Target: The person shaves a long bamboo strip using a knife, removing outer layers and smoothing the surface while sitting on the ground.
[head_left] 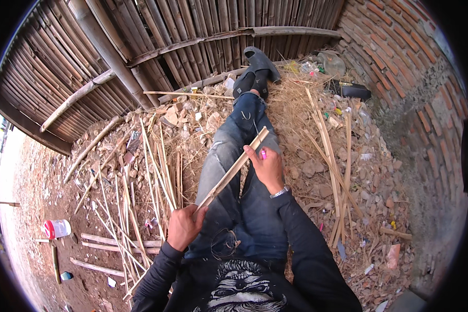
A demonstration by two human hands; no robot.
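Across my thighs a split bamboo strip (233, 170) slants from lower left to upper right. My left hand (186, 226) is closed round its lower part, thumb on top. Near the upper end my right hand (269, 169) grips the same strip, with its thumb along the edge. A small bright pink object (263, 154) shows between the right fingers; its kind is mostly hidden. A loose tangle of thin fibre or wire (225, 244) lies in my lap. My legs in torn jeans (218, 156) stretch forward, the dark shoes (256, 70) crossed at the ankles.
Several thin bamboo strips (125, 208) lie in a pile on the left, and longer strips (330, 161) on the right. Beyond my feet stands a bamboo wall (203, 57); a brick wall (421, 114) rises at right. A red-lidded tub (57, 229) and rubble lie on the ground.
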